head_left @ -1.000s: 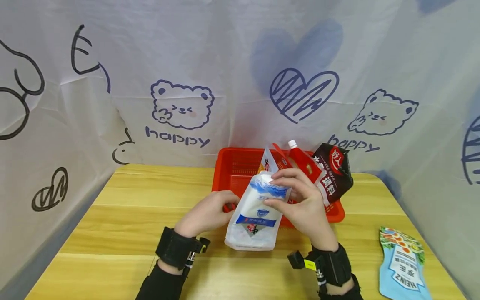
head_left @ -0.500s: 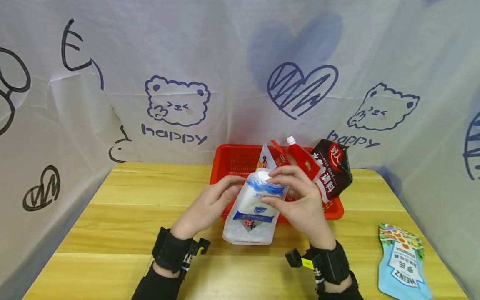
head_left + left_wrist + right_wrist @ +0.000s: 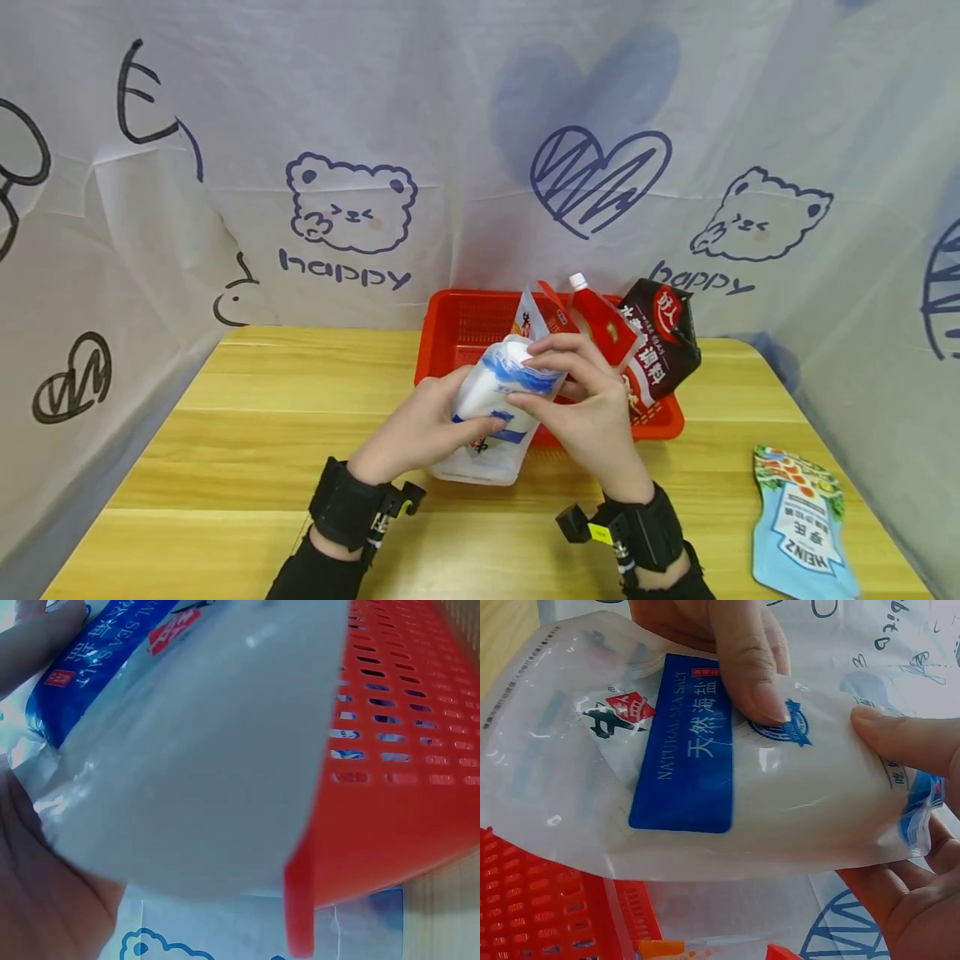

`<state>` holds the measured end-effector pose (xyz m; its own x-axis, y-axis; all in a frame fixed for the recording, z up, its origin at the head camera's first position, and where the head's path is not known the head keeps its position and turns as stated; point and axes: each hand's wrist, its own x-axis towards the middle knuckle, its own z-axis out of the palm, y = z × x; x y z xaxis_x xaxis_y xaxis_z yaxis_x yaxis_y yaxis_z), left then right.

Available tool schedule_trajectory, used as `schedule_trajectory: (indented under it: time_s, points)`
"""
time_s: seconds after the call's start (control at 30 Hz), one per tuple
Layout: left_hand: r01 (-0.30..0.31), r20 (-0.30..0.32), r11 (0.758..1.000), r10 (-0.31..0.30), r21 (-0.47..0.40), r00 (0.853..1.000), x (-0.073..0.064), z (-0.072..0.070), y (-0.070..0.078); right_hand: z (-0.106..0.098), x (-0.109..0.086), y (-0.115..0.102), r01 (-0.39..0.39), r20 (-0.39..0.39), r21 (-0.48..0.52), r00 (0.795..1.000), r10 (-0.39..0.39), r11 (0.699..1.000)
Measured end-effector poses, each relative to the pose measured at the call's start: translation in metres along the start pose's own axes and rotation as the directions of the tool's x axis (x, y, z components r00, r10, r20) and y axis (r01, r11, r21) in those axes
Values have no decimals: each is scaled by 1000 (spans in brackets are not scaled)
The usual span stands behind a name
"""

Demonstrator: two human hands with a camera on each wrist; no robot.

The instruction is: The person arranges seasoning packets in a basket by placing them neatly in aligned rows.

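Note:
A white and blue bag of sea salt with a white top is held tilted above the front of the red basket. My left hand grips its left side, thumb across the front near the blue label. In the right wrist view that left thumb presses on the bag. My right hand pinches the upper end, its thumb on the front and other fingers around the top. Part of the right hand's hold is hidden behind the bag. In the left wrist view the bag's bottom hangs beside the basket wall.
Inside the basket's right half stand a red spouted pouch, a dark seasoning packet and other packets. A light blue Heinz pouch lies on the wooden table at the right. A drawn-on white cloth hangs behind.
My left hand has left the basket's edge and now grips the salt bag's left side. The bag has shifted slightly left; my right hand keeps hold of its top.

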<state>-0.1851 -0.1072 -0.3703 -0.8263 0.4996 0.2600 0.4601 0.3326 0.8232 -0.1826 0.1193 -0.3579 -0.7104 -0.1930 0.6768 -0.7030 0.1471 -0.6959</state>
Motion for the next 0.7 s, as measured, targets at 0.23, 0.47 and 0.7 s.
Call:
schedule_trajectory:
  time_s: [0.23,0.47,0.7]
  points:
    - [-38,-11,999,39,20,999,-1,-2,0,-3,2,-2,-58,52,1,997,58,998]
    - [-63,-4,994,64,91,998,-3,-6,4,-10,3,-7,-132,140,-106,979,146,986]
    - [-85,18,962,83,260,996,-6,-10,5,-18,5,-9,-45,289,-226,951,111,973]
